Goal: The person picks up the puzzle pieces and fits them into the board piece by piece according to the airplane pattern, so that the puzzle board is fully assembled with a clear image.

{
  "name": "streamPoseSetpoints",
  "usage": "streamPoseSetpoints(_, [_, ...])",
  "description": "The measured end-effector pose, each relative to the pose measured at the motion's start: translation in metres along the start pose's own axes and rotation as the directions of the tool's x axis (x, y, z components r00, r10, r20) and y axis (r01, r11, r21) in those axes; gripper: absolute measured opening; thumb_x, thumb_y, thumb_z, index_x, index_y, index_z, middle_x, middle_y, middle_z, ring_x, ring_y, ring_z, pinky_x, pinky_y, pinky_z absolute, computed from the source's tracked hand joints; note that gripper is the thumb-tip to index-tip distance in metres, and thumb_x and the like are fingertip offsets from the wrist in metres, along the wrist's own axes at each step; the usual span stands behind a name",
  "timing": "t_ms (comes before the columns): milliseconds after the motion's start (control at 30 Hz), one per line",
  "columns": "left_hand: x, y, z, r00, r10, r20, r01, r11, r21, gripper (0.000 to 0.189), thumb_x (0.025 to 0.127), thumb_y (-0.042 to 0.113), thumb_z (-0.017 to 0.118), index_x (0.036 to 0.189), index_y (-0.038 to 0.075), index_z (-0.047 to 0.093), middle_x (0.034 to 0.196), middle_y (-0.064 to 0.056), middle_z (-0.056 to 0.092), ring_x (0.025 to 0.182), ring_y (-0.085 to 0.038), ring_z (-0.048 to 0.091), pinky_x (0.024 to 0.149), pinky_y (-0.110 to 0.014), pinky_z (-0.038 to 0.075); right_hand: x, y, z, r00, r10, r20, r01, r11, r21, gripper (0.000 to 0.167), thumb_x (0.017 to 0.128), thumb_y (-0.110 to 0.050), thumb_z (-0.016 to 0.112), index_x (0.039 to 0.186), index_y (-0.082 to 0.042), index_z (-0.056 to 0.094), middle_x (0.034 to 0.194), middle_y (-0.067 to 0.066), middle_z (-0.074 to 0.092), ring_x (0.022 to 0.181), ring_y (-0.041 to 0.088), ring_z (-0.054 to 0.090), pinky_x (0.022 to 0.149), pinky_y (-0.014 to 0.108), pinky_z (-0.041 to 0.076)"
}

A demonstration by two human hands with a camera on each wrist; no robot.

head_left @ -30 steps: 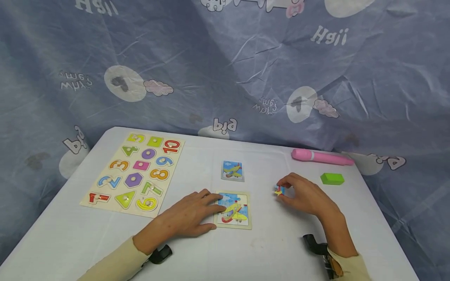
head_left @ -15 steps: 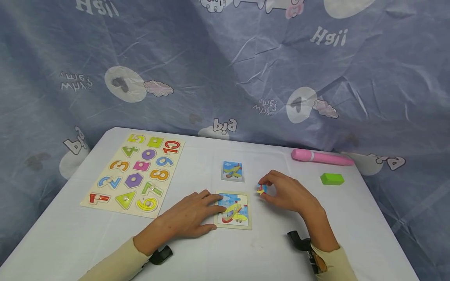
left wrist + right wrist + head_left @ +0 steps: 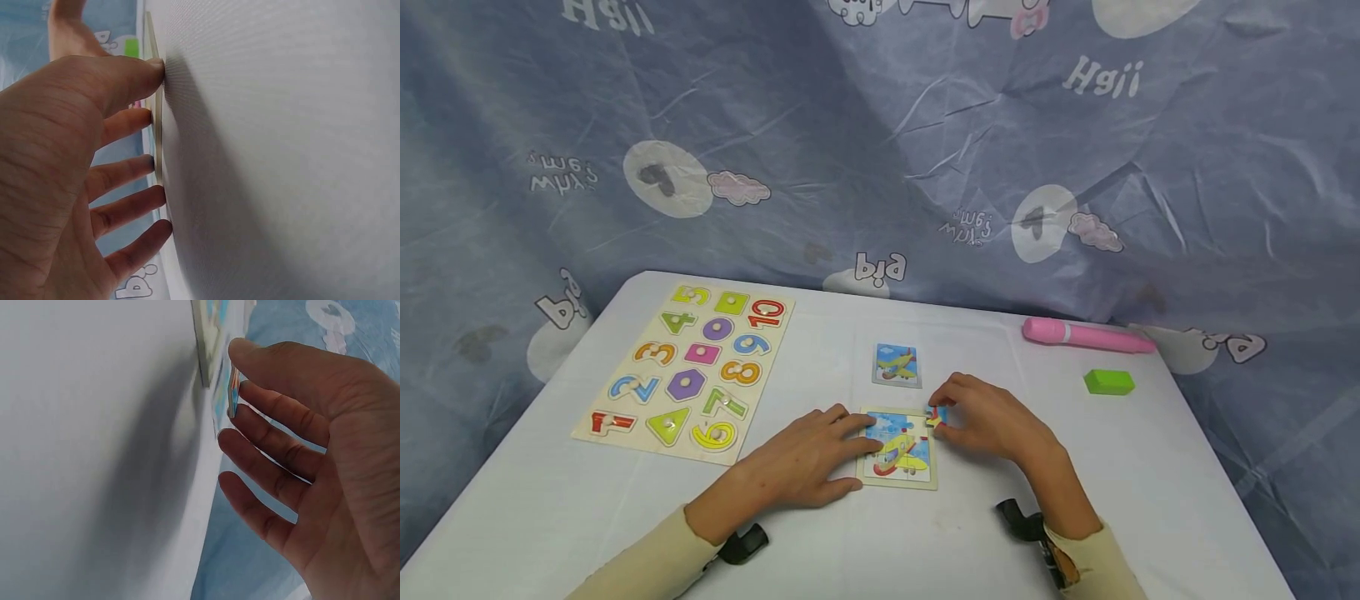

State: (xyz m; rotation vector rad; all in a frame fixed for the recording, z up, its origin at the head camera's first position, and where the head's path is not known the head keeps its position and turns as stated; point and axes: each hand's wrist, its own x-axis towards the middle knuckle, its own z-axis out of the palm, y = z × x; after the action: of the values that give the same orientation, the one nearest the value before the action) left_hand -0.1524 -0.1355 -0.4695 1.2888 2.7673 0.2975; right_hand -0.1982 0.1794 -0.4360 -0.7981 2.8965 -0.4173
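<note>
My right hand [image 3: 992, 417] pinches a small jigsaw piece [image 3: 936, 416] between thumb and fingertips, over the right edge of the airplane puzzle board [image 3: 898, 483]. In the right wrist view the piece [image 3: 234, 394] appears edge-on, blue and orange, close to the board's corner. The board's picture shows a yellow airplane on blue sky, with a white gap at its upper right. With fingers spread, my left hand [image 3: 812, 457] rests on the board's left side. Its thumb touches the board's edge in the left wrist view. Just behind the board lies a small airplane picture card [image 3: 897, 365].
A number-and-shape peg board [image 3: 685, 375] takes up the table's left side. Toward the back right are a pink marker-shaped object [image 3: 1088, 335] and a green block [image 3: 1108, 382]. A printed grey-blue cloth [image 3: 880, 150] hangs behind the white table [image 3: 880, 550].
My right hand has moved left with the jigsaw piece, from the open table to the puzzle board's upper right edge. My left hand has stayed in place.
</note>
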Motion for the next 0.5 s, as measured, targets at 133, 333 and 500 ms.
streamPoseSetpoints(133, [0.0, 0.0, 0.0, 1.0, 0.002, -0.003, -0.002, 1.0, -0.001, 0.058, 0.102, 0.051, 0.069, 0.155, 0.031, 0.059, 0.163, 0.001, 0.05, 0.137, -0.02, 0.049, 0.112, -0.043, 0.05, 0.003, -0.005, 0.005, 0.999, -0.038, 0.006, 0.038, 0.999, -0.009, 0.033, 0.089, -0.03, 0.09, 0.118, -0.018, 0.079, 0.112, -0.007, 0.069, 0.101, 0.01, 0.064, 0.092, 0.039, 0.058])
streamPoseSetpoints(333, [0.0, 0.0, 0.0, 1.0, -0.002, -0.002, 0.002, 1.0, -0.004, 0.058, 0.102, 0.051, 0.069, 0.155, 0.032, 0.059, 0.164, 0.001, 0.049, 0.138, -0.02, 0.048, 0.113, -0.045, 0.049, 0.005, -0.011, 0.011, 0.998, -0.058, 0.022, 0.058, 0.998, -0.007, 0.033, 0.088, -0.03, 0.091, 0.118, -0.019, 0.079, 0.114, -0.009, 0.068, 0.098, 0.009, 0.061, 0.09, 0.037, 0.057])
streamPoseSetpoints(500, [0.0, 0.0, 0.0, 1.0, -0.006, 0.001, 0.006, 1.0, -0.007, 0.058, 0.102, 0.051, 0.07, 0.156, 0.032, 0.059, 0.164, 0.001, 0.049, 0.138, -0.02, 0.048, 0.113, -0.044, 0.049, 0.007, -0.015, 0.013, 0.998, -0.054, 0.032, 0.055, 0.998, -0.009, 0.033, 0.088, -0.03, 0.091, 0.118, -0.019, 0.08, 0.113, -0.01, 0.067, 0.098, 0.008, 0.062, 0.091, 0.038, 0.058])
